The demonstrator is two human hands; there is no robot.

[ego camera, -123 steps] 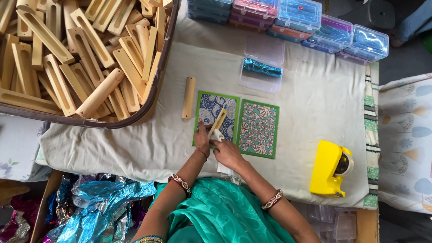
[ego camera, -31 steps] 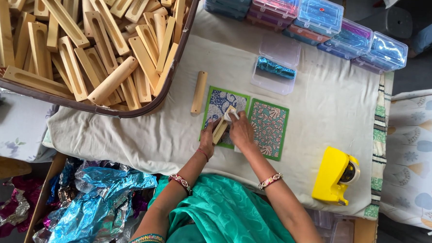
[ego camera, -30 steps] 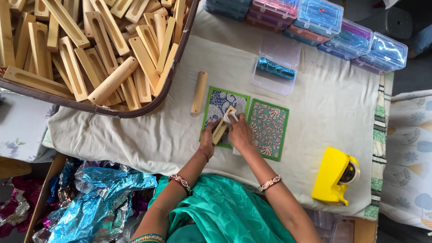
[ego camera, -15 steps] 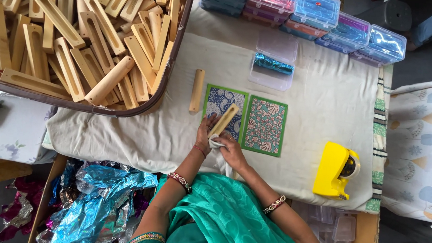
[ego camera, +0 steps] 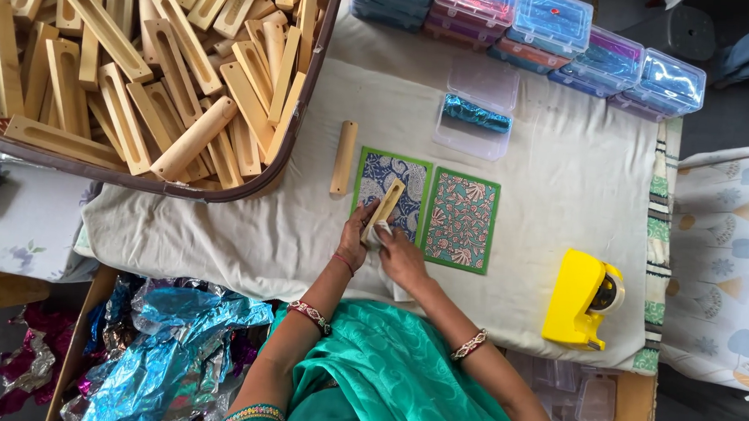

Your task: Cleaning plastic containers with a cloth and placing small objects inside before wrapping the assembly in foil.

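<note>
A slotted wooden stick lies slanted over a blue patterned card with a green border. My left hand grips the stick's lower end. My right hand pinches a small white scrap against that same end. Beside the blue card sits a teal and pink patterned card. A plain wooden stick rests just left of the cards on the cream cloth.
A big basket heaped with slotted wooden sticks fills the upper left. An open clear box holds a shiny blue roll. Stacked clear plastic boxes line the far edge. A yellow tape dispenser sits right. Blue foil lies lower left.
Both hands have drawn back toward me to the blue card's lower edge, and the stick now lies slanted with its far end over the card.
</note>
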